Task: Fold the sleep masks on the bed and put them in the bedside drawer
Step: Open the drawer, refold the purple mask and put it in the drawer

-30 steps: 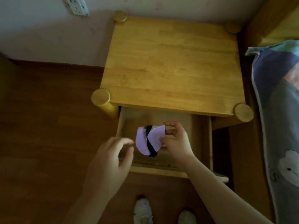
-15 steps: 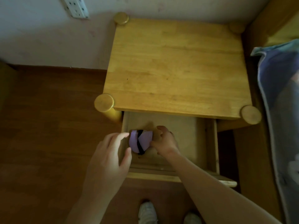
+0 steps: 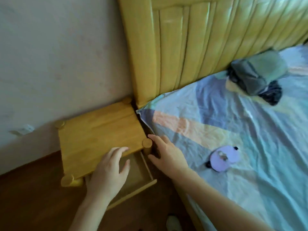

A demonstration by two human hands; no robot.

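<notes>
A lilac sleep mask (image 3: 223, 158) with a black strap lies on the bed (image 3: 250, 130), near its left edge. The wooden bedside table (image 3: 98, 137) stands left of the bed with its drawer (image 3: 140, 174) pulled out. My left hand (image 3: 108, 174) hovers over the drawer, fingers spread, holding nothing; it hides most of the drawer's inside. My right hand (image 3: 168, 155) is open in the gap between the table and the bed, left of the lilac mask and apart from it.
A yellow padded headboard (image 3: 208, 39) rises behind the bed. A grey and black bundle of fabric (image 3: 256, 77) lies near it on the sheet. Dark wooden floor (image 3: 33, 197) lies below the table, and a white shoe (image 3: 173, 222) shows at the bottom.
My right hand has let go of the folded lilac mask in the drawer and moved out toward the bed. The view has swung right, bringing the bed and another mask into sight.
</notes>
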